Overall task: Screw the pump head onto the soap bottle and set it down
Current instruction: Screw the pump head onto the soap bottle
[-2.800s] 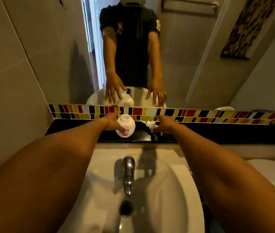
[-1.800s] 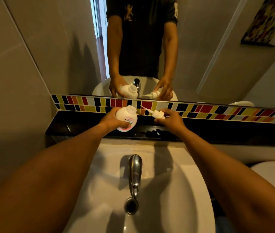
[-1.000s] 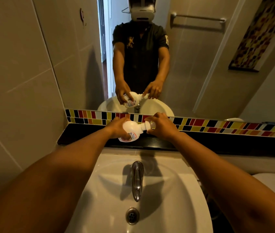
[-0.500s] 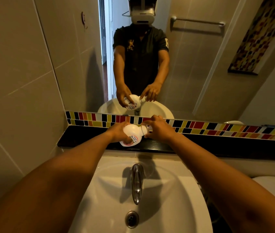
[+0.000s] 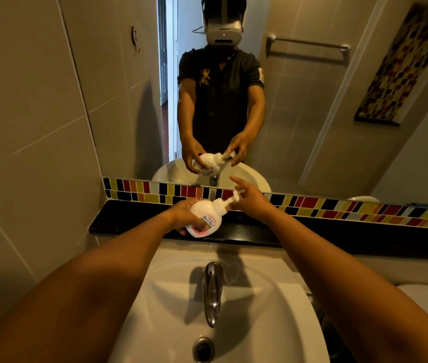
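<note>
1. The soap bottle is held tilted above the black ledge, behind the sink, its neck pointing right.
2. The left hand wraps the round body; the fingers curl under the label.
3. The right hand is loosely open, its fingertips at the pump head, which sits on the neck — whether they pinch it I cannot tell.
4. The bottle looks like light, smooth plastic, likely slippery if soapy.
5. The best hold is probably the wide belly for steadying and the collar — not the thin nozzle — for turning.
</note>
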Demonstrator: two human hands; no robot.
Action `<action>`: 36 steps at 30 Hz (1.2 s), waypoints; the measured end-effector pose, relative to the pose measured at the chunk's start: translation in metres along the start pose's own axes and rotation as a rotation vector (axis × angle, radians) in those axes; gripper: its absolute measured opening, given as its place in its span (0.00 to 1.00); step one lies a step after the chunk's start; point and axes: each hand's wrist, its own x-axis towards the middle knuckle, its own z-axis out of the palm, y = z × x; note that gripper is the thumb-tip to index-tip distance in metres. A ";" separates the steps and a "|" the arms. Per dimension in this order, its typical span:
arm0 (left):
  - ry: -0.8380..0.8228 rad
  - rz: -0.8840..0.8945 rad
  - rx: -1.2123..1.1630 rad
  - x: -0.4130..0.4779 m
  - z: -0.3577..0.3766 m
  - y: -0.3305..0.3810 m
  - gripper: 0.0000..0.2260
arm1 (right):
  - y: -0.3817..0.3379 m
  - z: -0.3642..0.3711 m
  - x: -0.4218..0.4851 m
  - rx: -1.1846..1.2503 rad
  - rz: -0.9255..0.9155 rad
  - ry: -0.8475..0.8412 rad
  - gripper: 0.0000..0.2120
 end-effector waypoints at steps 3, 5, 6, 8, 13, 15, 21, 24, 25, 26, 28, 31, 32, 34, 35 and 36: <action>-0.013 0.006 -0.068 -0.001 0.000 0.004 0.32 | 0.003 0.004 -0.003 0.325 0.095 0.036 0.35; -0.024 0.011 -0.080 -0.001 0.001 0.008 0.31 | 0.005 0.010 -0.004 0.467 0.112 0.056 0.30; -0.023 0.015 -0.087 -0.001 0.001 0.010 0.31 | 0.006 0.013 -0.004 0.521 0.112 0.068 0.27; -0.020 0.018 -0.108 -0.001 0.001 0.012 0.31 | 0.005 0.017 -0.006 0.643 0.131 0.085 0.24; -0.033 0.011 -0.132 -0.002 0.000 0.016 0.29 | 0.005 0.019 -0.009 0.850 0.194 0.067 0.14; -0.040 0.009 -0.132 -0.002 -0.001 0.017 0.29 | 0.007 0.019 -0.007 0.788 0.207 0.038 0.10; -0.097 -0.002 -0.151 -0.003 -0.007 0.017 0.26 | 0.005 0.013 -0.004 0.628 0.191 -0.016 0.12; -0.101 0.005 -0.150 -0.004 -0.007 0.018 0.27 | 0.005 0.012 -0.004 0.592 0.192 0.013 0.11; -0.101 0.007 -0.151 -0.004 -0.006 0.018 0.28 | 0.004 0.013 -0.004 0.570 0.189 0.034 0.11; -0.104 0.008 -0.149 -0.004 -0.006 0.019 0.28 | 0.004 0.015 -0.005 0.546 0.187 0.052 0.13; -0.115 0.008 -0.143 -0.005 -0.005 0.021 0.28 | 0.005 0.017 -0.005 0.511 0.186 0.078 0.17; -0.126 -0.002 -0.135 -0.006 -0.005 0.021 0.29 | 0.007 0.015 -0.003 0.465 0.178 0.030 0.15; -0.129 -0.009 -0.139 -0.006 -0.006 0.020 0.29 | 0.007 0.013 -0.002 0.461 0.179 0.002 0.13; -0.148 -0.021 -0.154 -0.006 -0.007 0.020 0.29 | 0.008 0.008 0.000 0.487 0.193 -0.047 0.12; -0.163 -0.022 -0.164 -0.006 -0.007 0.020 0.29 | 0.008 0.006 0.000 0.507 0.194 -0.064 0.11; -0.178 -0.021 -0.176 -0.006 -0.007 0.020 0.28 | 0.007 0.004 0.001 0.528 0.191 -0.073 0.10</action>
